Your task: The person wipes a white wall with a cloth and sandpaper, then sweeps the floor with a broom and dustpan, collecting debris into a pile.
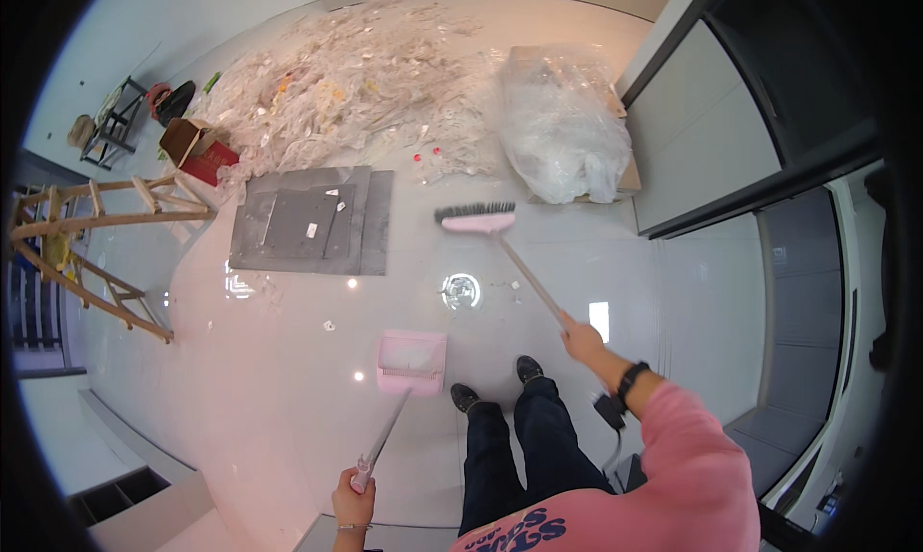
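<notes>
My right hand (583, 339) grips the handle of a pink broom (477, 222), whose dark bristles point away from me above the glossy tiled floor; whether they touch it I cannot tell. My left hand (353, 496) is closed around the top of the handle of a pink long-handled dustpan (411, 363). The dustpan is on the left of my feet, its open side facing away from me. Small white scraps (329, 325) lie on the floor beyond the dustpan, and another scrap (515, 285) is beside the broom's handle.
A large heap of crumpled plastic film (346, 83) spreads at the far side. Right of it stands a plastic-wrapped stack (566, 126). Grey boards (310, 220) lie flat ahead on the left, near a red cardboard box (205, 157) and a wooden ladder (108, 224). A cabinet (710, 126) borders the right.
</notes>
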Action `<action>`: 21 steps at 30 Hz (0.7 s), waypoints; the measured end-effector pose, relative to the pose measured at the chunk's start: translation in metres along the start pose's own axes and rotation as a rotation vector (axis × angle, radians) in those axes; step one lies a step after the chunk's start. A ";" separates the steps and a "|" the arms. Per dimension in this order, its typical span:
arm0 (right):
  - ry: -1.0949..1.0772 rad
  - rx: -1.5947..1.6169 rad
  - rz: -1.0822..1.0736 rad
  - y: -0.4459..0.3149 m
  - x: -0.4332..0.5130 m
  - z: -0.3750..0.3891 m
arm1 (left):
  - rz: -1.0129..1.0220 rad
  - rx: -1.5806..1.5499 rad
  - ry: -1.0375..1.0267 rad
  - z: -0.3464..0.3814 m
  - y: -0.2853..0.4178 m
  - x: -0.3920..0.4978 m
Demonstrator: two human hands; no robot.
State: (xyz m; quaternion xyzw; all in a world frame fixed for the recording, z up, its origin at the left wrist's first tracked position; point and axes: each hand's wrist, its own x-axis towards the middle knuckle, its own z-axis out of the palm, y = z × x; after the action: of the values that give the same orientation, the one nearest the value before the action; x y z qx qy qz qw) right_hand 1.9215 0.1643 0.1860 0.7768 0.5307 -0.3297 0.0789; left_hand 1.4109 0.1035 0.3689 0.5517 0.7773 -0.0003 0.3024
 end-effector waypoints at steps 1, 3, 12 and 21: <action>0.009 0.002 0.003 -0.015 0.034 -0.006 | -0.021 0.011 -0.008 -0.002 0.004 0.002; 0.026 -0.015 -0.051 -0.041 0.090 -0.008 | -0.036 0.037 -0.015 -0.003 0.010 0.005; -0.206 -0.079 -0.036 -0.089 0.078 0.053 | -0.036 0.014 -0.015 -0.005 0.008 0.002; -0.210 -0.202 -0.192 0.012 -0.025 -0.011 | -0.044 0.011 -0.020 -0.005 0.006 0.002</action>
State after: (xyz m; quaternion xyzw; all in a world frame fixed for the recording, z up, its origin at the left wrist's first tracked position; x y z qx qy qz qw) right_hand 1.9316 0.1452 0.2066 0.6721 0.6215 -0.3601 0.1797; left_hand 1.4136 0.1091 0.3738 0.5360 0.7862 -0.0168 0.3072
